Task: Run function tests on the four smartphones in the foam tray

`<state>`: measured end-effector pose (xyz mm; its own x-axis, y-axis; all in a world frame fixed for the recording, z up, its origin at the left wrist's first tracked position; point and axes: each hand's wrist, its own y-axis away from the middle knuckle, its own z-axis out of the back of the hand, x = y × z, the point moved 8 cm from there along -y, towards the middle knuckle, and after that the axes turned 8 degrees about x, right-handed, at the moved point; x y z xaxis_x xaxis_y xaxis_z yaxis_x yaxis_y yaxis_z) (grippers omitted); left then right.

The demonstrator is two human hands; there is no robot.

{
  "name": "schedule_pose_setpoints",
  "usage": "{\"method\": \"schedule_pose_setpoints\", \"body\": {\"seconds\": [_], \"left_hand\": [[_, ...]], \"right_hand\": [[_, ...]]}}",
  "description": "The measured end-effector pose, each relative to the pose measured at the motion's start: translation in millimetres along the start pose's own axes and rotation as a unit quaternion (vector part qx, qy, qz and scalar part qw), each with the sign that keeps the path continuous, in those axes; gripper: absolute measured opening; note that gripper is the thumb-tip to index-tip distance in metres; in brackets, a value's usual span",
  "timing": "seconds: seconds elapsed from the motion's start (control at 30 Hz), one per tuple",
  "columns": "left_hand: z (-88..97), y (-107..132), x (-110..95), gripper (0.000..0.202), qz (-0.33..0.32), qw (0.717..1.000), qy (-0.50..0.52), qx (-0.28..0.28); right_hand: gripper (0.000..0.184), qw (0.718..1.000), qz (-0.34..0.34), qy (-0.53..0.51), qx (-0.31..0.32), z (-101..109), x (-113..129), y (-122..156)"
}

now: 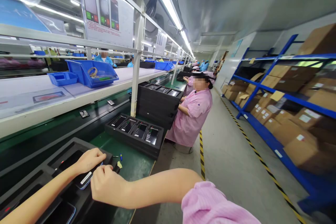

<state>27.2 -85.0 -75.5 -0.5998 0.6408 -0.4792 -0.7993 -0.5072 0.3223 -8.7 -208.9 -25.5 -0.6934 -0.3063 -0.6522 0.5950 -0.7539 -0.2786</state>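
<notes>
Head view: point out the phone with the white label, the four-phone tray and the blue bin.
Phone (84, 181): head view, its white-labelled end.
Four-phone tray (131, 142): head view, front wall.
Blue bin (76, 71): head view, left side wall.

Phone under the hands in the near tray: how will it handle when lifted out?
The phone looks like a thin flat slab: likely stiff, won't roll. Its glossy face and rounded edge suggest it is slippery and probably scratch-prone. It sits in a fitted pocket of the tray, so pushing likely won't shift it.
</notes>
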Motion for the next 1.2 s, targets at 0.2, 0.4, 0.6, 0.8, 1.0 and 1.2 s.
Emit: {"method": "schedule_pose_setpoints", "body": {"seconds": [0.2,0.4,0.6,0.8,1.0,1.2], "left_hand": [[-11.5,-2,5,0.034,0.018,1.000,0.007,0.015],[-2.4,-3,8,0.036,0.006,0.999,0.044,-0.006],[10.4,-3,-5,0.034,-0.024,0.998,0.053,-0.040],[0.3,-3,-12,0.039,-0.036,0.999,0.020,0.011],[-8.9,2,-16,0.046,-0.060,0.997,-0.034,-0.022],[-5.8,7,-18,0.047,-0.047,0.993,-0.042,-0.105]], "right_hand": [[0.014,0.989,0.104,-0.086,0.064,-7,4,-6],[0.021,0.997,0.049,-0.060,-0.006,0,-5,-8],[0.023,0.988,0.012,-0.148,-0.032,-13,-31,-1],[0.018,0.930,-0.014,-0.367,-0.021,-37,-44,22],[0.013,0.828,-0.078,-0.553,0.054,-64,-51,35],[0.019,0.852,-0.125,-0.505,0.055,-77,-47,41]]}}
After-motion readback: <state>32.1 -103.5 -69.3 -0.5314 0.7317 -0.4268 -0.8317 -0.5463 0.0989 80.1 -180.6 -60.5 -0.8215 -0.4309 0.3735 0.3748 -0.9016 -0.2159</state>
